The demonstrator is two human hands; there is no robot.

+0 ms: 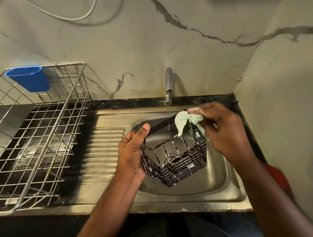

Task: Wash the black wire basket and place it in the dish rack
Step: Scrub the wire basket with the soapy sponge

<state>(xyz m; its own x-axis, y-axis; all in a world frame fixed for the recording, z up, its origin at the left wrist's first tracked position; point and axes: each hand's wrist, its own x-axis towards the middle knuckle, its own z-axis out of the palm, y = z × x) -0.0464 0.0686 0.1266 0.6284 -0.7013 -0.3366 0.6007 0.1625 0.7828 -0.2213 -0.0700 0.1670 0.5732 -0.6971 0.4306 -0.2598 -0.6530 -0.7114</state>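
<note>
Two hands are on the job, both mine. Nearest to me, my left hand (131,151) grips the basket (175,156) at its left side: fingers curled round the wires, thumb laid up along the top rim. The basket is held tilted above the sink (221,188), clear of the bottom, its open side turned toward me and the drain showing through the wires.

Handling, as I judge it: the basket is light, since one hand carries it without strain, and stiff, being welded wire that will not fold under scrubbing. White suds cling to the lower wires, so the coating is likely slippery. I take hold at the rim or a corner, where the thicker frame gives the fingers something to hook; a pinch on a single thin wire would slide.

Just beyond, my right hand (224,128) pinches a pale green cloth (185,122) in its fingertips and presses it against the far top corner of the basket. A thin stream falls from the tap (168,86) past that corner.

Farther left, the rack (41,129) stands on the drainboard, well apart from the basket, with a blue cup (29,77) hung on its back edge. Rinsing is not yet done.
</note>
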